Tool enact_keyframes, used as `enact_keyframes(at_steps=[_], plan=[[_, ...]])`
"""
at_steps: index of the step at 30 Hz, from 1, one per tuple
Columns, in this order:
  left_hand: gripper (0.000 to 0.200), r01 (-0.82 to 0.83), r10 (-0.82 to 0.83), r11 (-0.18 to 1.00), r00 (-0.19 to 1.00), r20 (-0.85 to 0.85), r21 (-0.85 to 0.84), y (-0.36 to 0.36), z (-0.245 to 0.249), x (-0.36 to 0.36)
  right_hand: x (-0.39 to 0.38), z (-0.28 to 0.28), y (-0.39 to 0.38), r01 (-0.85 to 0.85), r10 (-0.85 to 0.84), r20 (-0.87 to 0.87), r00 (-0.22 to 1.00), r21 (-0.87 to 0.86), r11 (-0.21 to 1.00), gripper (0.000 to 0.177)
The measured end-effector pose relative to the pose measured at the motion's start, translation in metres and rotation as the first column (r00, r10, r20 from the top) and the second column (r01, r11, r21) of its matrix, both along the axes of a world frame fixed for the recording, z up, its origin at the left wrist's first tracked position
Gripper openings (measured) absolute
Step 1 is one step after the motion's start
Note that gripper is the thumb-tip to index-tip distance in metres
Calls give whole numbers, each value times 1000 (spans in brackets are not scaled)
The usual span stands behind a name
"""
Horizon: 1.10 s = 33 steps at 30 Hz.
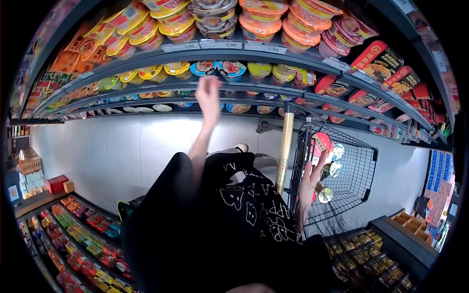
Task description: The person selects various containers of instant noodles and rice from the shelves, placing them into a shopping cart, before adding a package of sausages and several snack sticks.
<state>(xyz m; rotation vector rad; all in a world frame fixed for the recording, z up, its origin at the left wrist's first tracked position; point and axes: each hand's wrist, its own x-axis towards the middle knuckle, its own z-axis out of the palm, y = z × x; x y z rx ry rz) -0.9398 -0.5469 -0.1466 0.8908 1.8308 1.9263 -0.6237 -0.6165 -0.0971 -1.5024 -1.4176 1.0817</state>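
My left hand point(209, 97) is raised in front of the shelves, blurred by motion, its fingers partly bent and apart with nothing visible between them. Its fingertips overlap the blue-lidded instant noodle cups point(204, 68) on the second shelf. Over the near side of a black wire shopping cart point(364, 188) is my right hand point(309, 183), fingers stretched out. Close to those fingertips, a red-lidded noodle cup point(321, 141) sits in the cart. Several other cups lie there too, including a blue-and-white one point(337, 151) and a green-lidded one point(325, 195).
Stacked noodle bowls point(261, 19) fill the upper shelf, with red boxes point(376, 61) to the right. A pale cart handle point(285, 151) stands beside my body. Behind me are racks of packaged goods point(88, 239). Light floor tiles point(97, 156) run along the aisle.
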Motion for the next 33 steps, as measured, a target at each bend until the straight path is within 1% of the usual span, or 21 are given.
enact_keyframes(at_steps=[1,2,3,5,7,8,10,13,14,16,19,20,22,24,25,26,27,28,30,31,33], plan=[[26,-75,75,997,995,-61,-13,1,-4,-27,-2,-5,2,-31,30,37,999,22,999,60],[34,-171,168,983,985,-47,-68,3,-15,-56,-4,-11,4,-61,58,74,996,43,997,60],[39,-233,234,970,972,13,-73,6,-23,-81,-7,-9,5,-62,59,75,995,49,997,60],[46,-286,298,949,951,81,-136,12,-54,-133,-15,-4,4,-156,140,202,969,65,986,61],[51,-266,318,935,921,224,-233,21,-60,-168,-21,0,2,-170,156,198,968,54,984,61],[49,-226,285,950,911,299,-216,29,-67,-186,-23,1,1,-185,174,195,965,35,982,62],[45,-94,191,957,915,355,-274,35,-78,-208,-24,-1,0,-203,185,234,955,56,978,62],[39,-54,179,940,918,354,-338,41,-89,-222,-28,-2,-4,-208,197,233,952,27,978,62],[39,-47,173,940,920,352,-338,41,-85,-221,-28,-3,-4,-201,190,232,954,26,979,62],[30,-31,220,927,851,477,-373,39,-75,-220,-28,-5,-6,-241,216,268,939,62,969,62],[23,-67,270,916,833,483,-396,35,-47,-206,-31,-5,-10,-231,211,265,941,48,972,63],[23,-61,265,915,837,479,-399,35,-51,-210,-32,-6,-10,-236,215,279,936,45,971,64],[23,-46,152,980,796,587,-192,36,-67,-226,-31,-11,-11,-248,217,326,920,56,967,65],[22,-72,150,986,775,614,-150,28,-64,-225,-34,-7,-13,-248,237,226,945,22,969,65],[23,-112,154,988,748,646,-106,21,-64,-224,-36,-5,-13,-244,234,237,943,16,970,65],[25,-85,109,994,769,630,-68,5,-58,-215,-36,-4,-14,-242,230,246,941,18,970,65],[29,-64,100,994,823,559,-84,-10,-45,-200,-37,-2,-14,-234,221,247,943,24,972,65],[32,0,46,997,827,560,-82,-28,-42,-193,-38,-1,-14,-223,209,250,946,31,974,65],[34,93,20,973,875,484,-210,-64,-41,-188,-38,-3,-12,-218,198,232,952,65,974,65],[34,215,-113,964,862,495,-155,-83,-42,-185,-36,-3,-12,-226,198,224,954,105,969,65],[32,310,-187,935,844,502,-174,-109,-22,-161,-37,5,-12,-198,171,198,965,127,972,61]])
